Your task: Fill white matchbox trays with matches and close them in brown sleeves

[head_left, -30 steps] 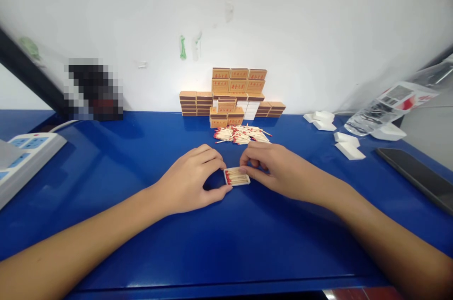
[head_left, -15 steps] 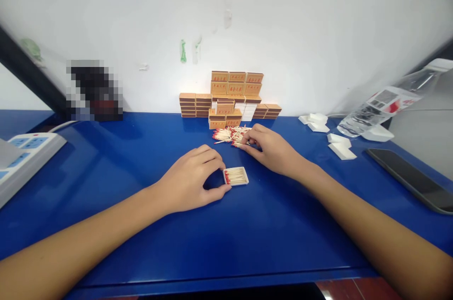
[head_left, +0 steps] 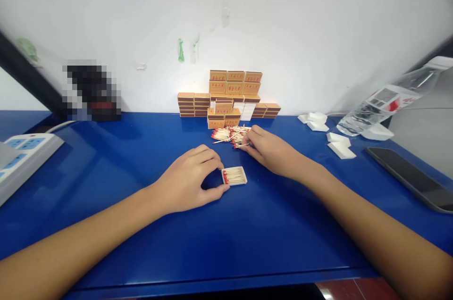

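My left hand (head_left: 194,178) has its thumb and index finger on the left end of a small white matchbox tray (head_left: 238,184). Several red-tipped matches (head_left: 233,175) lie side by side in that tray, heads toward my left hand. At the right edge of a loose heap of matches (head_left: 226,135), my right hand (head_left: 267,150) pinches thumb against fingers. A match sticks out from those fingertips toward the left; whether more are held is hidden. Just behind the heap stand stacked matchboxes (head_left: 235,87) in orange and brown.
White empty trays (head_left: 339,150) lie at the right, beside a tilted water bottle (head_left: 375,104) and a dark phone (head_left: 406,175). On the left sits a power strip (head_left: 38,154) with a white cable. A white wall (head_left: 148,17) rises behind the blue table (head_left: 212,243).
My right hand's thumb and fingers have closed together at the heap, with a match now showing at the tips. My left hand stays on the tray. The whole view has shifted slightly.
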A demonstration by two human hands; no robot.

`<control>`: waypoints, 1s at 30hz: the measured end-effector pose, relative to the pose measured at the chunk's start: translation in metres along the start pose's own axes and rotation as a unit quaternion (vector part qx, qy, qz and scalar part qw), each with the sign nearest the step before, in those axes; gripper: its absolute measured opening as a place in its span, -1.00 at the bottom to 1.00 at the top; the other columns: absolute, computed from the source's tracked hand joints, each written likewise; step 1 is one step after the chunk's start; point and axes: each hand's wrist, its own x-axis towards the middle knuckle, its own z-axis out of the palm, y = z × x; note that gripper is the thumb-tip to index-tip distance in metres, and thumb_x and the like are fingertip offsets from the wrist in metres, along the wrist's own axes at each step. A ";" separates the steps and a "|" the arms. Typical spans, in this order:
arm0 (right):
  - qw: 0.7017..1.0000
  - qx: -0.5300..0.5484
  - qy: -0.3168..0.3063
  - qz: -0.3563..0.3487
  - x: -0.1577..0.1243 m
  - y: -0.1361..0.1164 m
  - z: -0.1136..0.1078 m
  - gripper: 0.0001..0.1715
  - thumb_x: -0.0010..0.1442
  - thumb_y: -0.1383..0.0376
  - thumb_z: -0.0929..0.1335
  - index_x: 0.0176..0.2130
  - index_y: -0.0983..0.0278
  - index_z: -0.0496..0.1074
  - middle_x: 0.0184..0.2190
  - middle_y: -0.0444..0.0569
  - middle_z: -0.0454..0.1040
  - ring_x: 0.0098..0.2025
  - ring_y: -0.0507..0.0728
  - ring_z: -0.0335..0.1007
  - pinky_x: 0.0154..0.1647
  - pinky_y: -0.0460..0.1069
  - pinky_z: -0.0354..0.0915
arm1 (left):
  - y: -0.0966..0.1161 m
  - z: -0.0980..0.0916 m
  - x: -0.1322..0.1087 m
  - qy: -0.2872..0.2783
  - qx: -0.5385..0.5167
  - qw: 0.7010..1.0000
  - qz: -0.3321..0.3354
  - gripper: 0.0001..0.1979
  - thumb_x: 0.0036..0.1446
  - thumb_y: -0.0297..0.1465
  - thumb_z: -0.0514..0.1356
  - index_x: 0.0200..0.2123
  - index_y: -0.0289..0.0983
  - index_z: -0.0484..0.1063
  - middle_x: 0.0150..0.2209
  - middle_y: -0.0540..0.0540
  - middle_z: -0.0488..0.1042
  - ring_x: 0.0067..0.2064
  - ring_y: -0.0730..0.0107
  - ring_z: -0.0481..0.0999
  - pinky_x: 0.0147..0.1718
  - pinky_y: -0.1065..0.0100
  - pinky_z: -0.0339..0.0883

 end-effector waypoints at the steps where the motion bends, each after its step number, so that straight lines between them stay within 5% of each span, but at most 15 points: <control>1: 1.000 -0.005 -0.001 0.002 -0.001 0.000 0.000 -0.81 0.51 0.24 0.27 -0.21 0.24 0.32 -0.16 0.07 0.40 -0.28 0.17 0.37 -0.18 0.08 0.32 | 0.000 0.000 0.000 -0.001 0.000 1.000 0.000 -0.79 0.33 -0.26 0.31 -0.10 -0.27 0.57 -0.11 -0.15 0.59 -0.04 0.14 0.53 0.00 0.09 0.48; 12: 0.993 0.122 0.001 0.006 -0.010 -0.009 -0.021 -0.74 0.53 0.16 0.22 -0.21 0.21 0.31 -0.19 0.01 0.37 -0.26 0.16 0.31 -0.19 0.07 0.28 | -0.001 0.000 0.000 0.012 0.020 1.000 -0.010 -0.79 0.31 -0.26 0.33 -0.11 -0.28 0.56 -0.12 -0.15 0.60 -0.04 0.12 0.53 0.00 0.07 0.49; 19: 0.978 0.185 -0.094 -0.031 -0.020 -0.043 -0.024 -0.77 0.55 0.21 0.24 -0.17 0.21 0.38 -0.14 -0.02 0.44 -0.17 0.13 0.37 -0.12 0.05 0.29 | -0.001 0.001 -0.001 0.015 0.026 0.999 -0.017 -0.80 0.31 -0.26 0.32 -0.13 -0.28 0.55 -0.13 -0.15 0.60 -0.06 0.13 0.52 0.00 0.07 0.50; 30: 0.985 0.160 -0.045 -0.051 -0.020 -0.049 -0.022 -0.83 0.49 0.25 0.34 -0.15 0.21 0.53 -0.17 0.00 0.47 -0.22 0.12 0.42 -0.21 0.03 0.31 | -0.002 0.000 -0.001 0.010 0.025 0.999 -0.020 -0.80 0.31 -0.26 0.32 -0.13 -0.26 0.54 -0.12 -0.15 0.60 -0.05 0.11 0.52 0.00 0.06 0.50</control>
